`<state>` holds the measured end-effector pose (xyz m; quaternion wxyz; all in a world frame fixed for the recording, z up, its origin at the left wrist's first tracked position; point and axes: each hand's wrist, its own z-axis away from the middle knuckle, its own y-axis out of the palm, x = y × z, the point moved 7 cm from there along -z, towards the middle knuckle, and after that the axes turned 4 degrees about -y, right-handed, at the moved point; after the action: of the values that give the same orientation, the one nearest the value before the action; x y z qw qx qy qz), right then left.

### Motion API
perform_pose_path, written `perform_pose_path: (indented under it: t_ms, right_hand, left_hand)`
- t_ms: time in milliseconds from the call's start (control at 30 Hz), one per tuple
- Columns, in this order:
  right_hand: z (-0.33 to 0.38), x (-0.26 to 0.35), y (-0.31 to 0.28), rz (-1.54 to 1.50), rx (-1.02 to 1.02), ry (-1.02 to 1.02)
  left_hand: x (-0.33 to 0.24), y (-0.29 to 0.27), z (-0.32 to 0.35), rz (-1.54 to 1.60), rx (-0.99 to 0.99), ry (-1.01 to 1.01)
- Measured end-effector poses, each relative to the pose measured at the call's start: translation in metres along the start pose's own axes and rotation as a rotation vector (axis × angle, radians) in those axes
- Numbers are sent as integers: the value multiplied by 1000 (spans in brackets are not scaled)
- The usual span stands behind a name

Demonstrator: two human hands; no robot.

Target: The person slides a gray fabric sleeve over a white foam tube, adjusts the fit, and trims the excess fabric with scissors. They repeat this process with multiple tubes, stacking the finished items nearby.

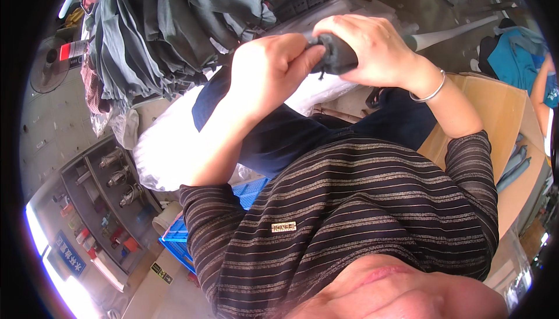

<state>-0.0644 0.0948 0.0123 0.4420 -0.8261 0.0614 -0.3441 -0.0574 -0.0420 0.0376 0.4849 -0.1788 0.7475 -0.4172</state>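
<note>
Dark cloth [341,57] looks mid-handling: left hand [269,66] pinching its end, right hand [375,46] curling fingers round it; grey cloths [169,19] lie untouched.

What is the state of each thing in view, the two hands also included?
Dark grey cloth piece: bunched, held up.
Bare left hand: closed on the cloth.
Bare right hand: curled around the cloth.
Silver metal bangle: worn on the right wrist.
Dark grey cloth pile: overlapping, creased.
Brown cardboard box: open.
Round fan: running or not, cannot tell.
</note>
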Motion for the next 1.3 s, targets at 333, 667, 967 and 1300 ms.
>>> perform_pose_path:
  t_ms: [333,667,967,1300]
  right_hand:
    - [-7,-4,28,-929,633,293]
    - [9,-16,30,-1372,621,410]
    - [-4,-21,31,-640,629,234]
    - [-11,18,21,-818,943,167]
  left_hand:
    - [-9,-21,12,245,-76,90]
    - [3,-14,12,484,-50,-97]
    - [8,10,15,175,254,-104]
    - [-19,4,12,439,497,129]
